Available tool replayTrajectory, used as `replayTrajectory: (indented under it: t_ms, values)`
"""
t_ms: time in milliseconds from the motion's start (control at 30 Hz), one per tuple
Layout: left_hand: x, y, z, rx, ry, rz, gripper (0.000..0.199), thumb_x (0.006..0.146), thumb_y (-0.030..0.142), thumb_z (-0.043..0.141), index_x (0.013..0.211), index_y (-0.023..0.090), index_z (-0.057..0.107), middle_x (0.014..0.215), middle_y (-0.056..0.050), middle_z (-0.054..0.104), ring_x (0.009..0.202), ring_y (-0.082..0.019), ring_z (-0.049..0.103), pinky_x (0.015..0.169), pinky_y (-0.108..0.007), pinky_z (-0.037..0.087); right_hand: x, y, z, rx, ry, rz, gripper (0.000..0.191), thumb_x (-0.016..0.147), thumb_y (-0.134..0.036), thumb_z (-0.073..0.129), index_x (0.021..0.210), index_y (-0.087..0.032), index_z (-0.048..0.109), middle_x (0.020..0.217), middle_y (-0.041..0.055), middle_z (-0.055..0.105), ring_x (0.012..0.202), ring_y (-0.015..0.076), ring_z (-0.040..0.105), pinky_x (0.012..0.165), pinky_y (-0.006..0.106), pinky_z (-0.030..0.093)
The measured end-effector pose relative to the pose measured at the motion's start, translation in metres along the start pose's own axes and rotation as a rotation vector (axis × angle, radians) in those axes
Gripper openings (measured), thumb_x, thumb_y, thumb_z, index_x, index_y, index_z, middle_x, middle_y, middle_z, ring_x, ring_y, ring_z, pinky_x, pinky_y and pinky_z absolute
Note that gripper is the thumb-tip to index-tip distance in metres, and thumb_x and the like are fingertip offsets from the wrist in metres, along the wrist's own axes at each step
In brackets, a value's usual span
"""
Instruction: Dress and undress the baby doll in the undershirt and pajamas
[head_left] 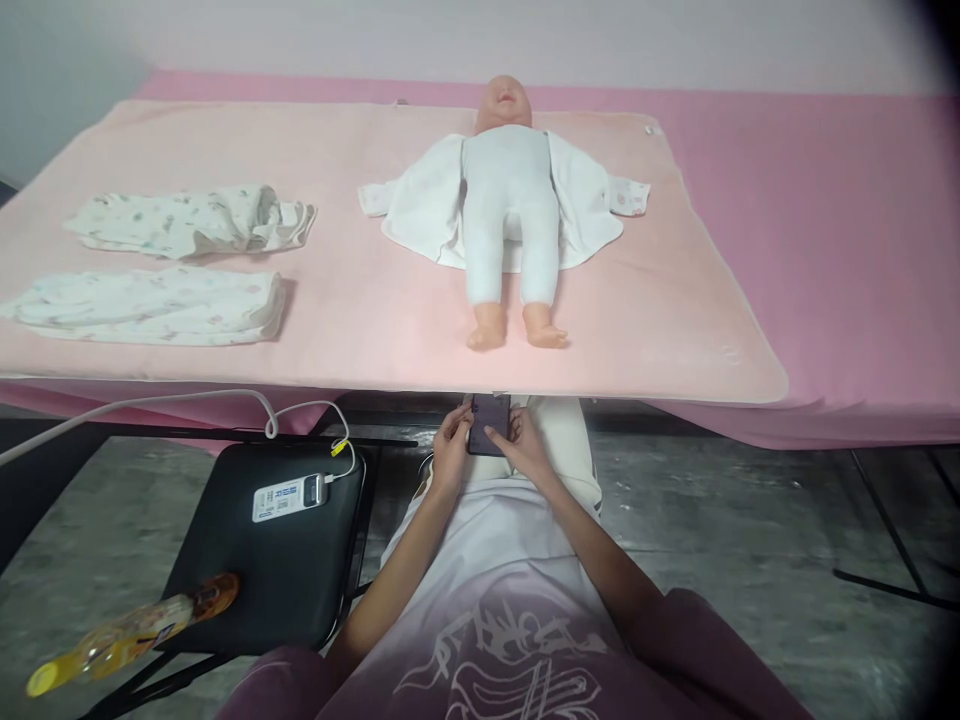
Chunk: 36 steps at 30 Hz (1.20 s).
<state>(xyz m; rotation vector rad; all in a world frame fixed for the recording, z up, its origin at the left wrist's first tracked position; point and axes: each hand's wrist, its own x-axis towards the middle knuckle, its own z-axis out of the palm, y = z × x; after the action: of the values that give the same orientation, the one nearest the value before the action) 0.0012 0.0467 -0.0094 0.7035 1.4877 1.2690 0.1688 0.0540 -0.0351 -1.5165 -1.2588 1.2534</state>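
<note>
**Phone (490, 424) gripped in both hands just below the mat (337, 320)**

At the left, a slender, clear-sided bottle (139, 637) with a yellow cap could topple if knocked, though I cannot tell whether it stands or leans; behind it on the mat, an upper printed cloth (187, 220), rumpled at one end, and a flatter lower printed cloth (150, 308), both cotton-like, could unfold if tugged; the smooth black stool (274, 580), round-cornered, bears a flat white power bank (289, 497), which a snag on the looped white cable (187, 394) could drag off.

The left hand (451, 440) is closed on the phone's left edge; the right hand (527, 442) is clamped on the opposite side, thumb over the dark face; a slackened grip could let this thin rectangular slab slip.

Behind them, the smooth-headed doll (511, 180) lies face up on the soft-looking peach mat, its snug white suit over a spread white jacket (586, 200); pulling a sleeve could shift it; farther right stretches a plain pink sheet (817, 240).
</note>
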Motion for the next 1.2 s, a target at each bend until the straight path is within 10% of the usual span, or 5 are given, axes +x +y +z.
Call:
replayTrajectory:
  t_ms: [1200]
  values:
    - [-0.003,0.002,-0.008,-0.012,-0.077,0.059,0.05,0.085,0.051,0.089,0.126,0.021,0.086,0.146,-0.015,0.078,0.142,-0.034,0.071,0.127,-0.05,0.051,-0.005,-0.004,-0.019,0.186,-0.093,0.038,0.043,0.097,-0.069,0.062,0.098,-0.026,0.061,0.087,0.0017,0.064,0.079,0.023,0.062,0.077,0.036,0.049]
